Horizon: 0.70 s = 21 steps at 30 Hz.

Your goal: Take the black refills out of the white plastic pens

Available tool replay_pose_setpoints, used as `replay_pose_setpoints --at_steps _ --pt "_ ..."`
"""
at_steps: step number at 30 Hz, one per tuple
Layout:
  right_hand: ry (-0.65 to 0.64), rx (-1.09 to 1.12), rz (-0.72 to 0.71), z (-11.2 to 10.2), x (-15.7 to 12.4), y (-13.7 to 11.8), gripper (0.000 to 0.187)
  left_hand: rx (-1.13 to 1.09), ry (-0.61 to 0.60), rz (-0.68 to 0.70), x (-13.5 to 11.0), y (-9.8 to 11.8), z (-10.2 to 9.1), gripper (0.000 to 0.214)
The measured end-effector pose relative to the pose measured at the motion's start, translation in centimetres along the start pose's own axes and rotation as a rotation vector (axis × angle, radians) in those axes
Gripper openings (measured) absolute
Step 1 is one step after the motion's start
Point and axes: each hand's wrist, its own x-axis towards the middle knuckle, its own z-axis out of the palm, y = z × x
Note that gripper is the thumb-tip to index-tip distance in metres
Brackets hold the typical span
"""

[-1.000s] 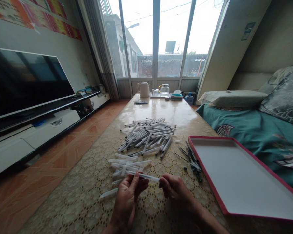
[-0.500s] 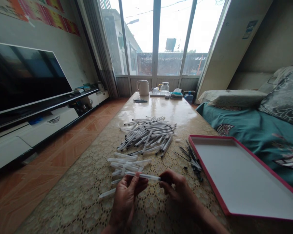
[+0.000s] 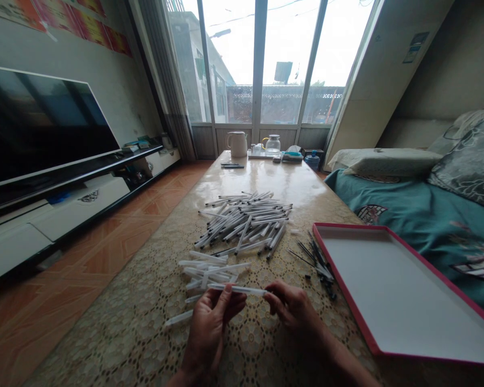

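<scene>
Between thumb and fingers, my left hand (image 3: 210, 317) grips a translucent white pen (image 3: 248, 291), held nearly level above the table. At the pen's right end, the curled fingers of my right hand (image 3: 296, 309) pinch the tip, which they partly hide. Several whitish pen barrels (image 3: 207, 272) lie loosely just beyond my left hand. Farther back is a large heap of pens (image 3: 246, 220) with dark ends. To the right lie thin black refills (image 3: 317, 260) and small black caps (image 3: 331, 290).
A shallow box lid (image 3: 403, 290) with a red rim lies at the table's right. At the far end stand a beige jug (image 3: 237, 144), a glass pitcher (image 3: 272, 145) and a tissue pack (image 3: 292, 156). The patterned table (image 3: 145, 301) runs toward the window; a sofa (image 3: 403, 199) flanks it.
The dark piece at the pen's right end no longer shows; that end now looks white at my right fingertips. Both hands have otherwise stayed nearly in place.
</scene>
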Motion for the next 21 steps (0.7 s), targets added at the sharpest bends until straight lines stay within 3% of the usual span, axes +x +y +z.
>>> replay_pose_setpoints --at_steps 3,7,13,18,21 --pt "0.0 -0.051 -0.016 0.06 0.03 0.11 0.039 0.001 -0.01 -0.006 0.01 -0.08 -0.05 0.03" --pt "0.029 -0.002 -0.004 0.11 -0.11 0.09 0.021 -0.01 -0.011 0.005 -0.09 -0.01 0.02 0.03" --pt "-0.001 -0.116 -0.018 0.02 -0.19 0.32 0.041 0.01 0.0 0.015 -0.21 0.1 0.28 0.034" --pt "0.027 -0.07 0.01 -0.03 -0.14 0.08 0.025 0.004 0.005 0.018 -0.06 0.04 0.18 0.032" --pt "0.009 -0.102 0.01 0.0 -0.11 0.21 0.033 0.005 0.009 0.017 0.0 0.02 0.15 0.032"
